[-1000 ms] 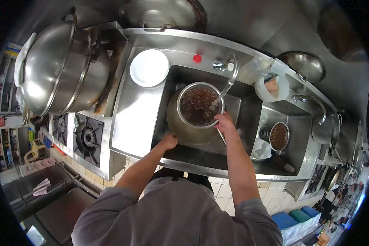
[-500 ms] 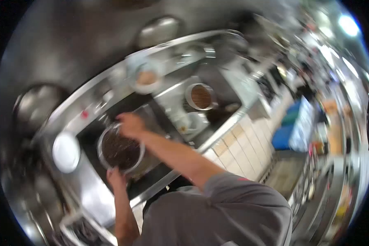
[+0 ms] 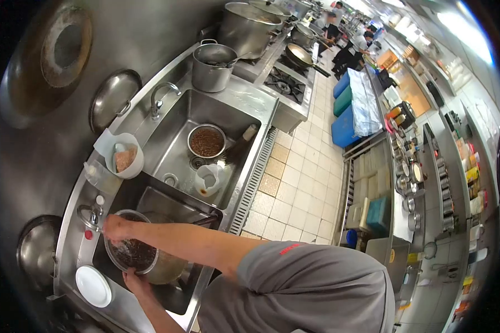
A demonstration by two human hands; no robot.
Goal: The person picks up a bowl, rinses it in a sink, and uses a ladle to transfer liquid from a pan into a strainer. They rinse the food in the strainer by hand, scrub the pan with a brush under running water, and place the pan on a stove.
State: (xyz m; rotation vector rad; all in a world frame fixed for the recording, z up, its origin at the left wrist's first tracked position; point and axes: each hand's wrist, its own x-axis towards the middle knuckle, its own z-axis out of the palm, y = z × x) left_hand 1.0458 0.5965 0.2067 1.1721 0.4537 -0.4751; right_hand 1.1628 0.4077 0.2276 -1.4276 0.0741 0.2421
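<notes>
A round metal bowl (image 3: 153,261) of dark contents sits in the left sink basin, which holds cloudy water. My left hand (image 3: 135,281) grips its near rim, thumb over the edge. At the far rim, beside the faucet (image 3: 89,215), my right hand (image 3: 118,228) is closed; its fingertips are partly hidden and seem to hold the rim. Water splashes on the contents just below it. In the right basin stand a second bowl (image 3: 206,141) of brown grains and a white plastic pitcher (image 3: 206,180).
A white container (image 3: 129,161) with a pinkish block stands on the sink ledge. A white lid (image 3: 93,286) lies left of the basin. Beyond the sinks are a steel pot (image 3: 213,67), a gas burner (image 3: 284,83) and a pan (image 3: 300,54). People stand far down the aisle.
The view has swung and sharpened, showing more of the kitchen. Both hands remain at the bowl, and my right hand is now next to the faucet. Splashing water is visible in the bowl.
</notes>
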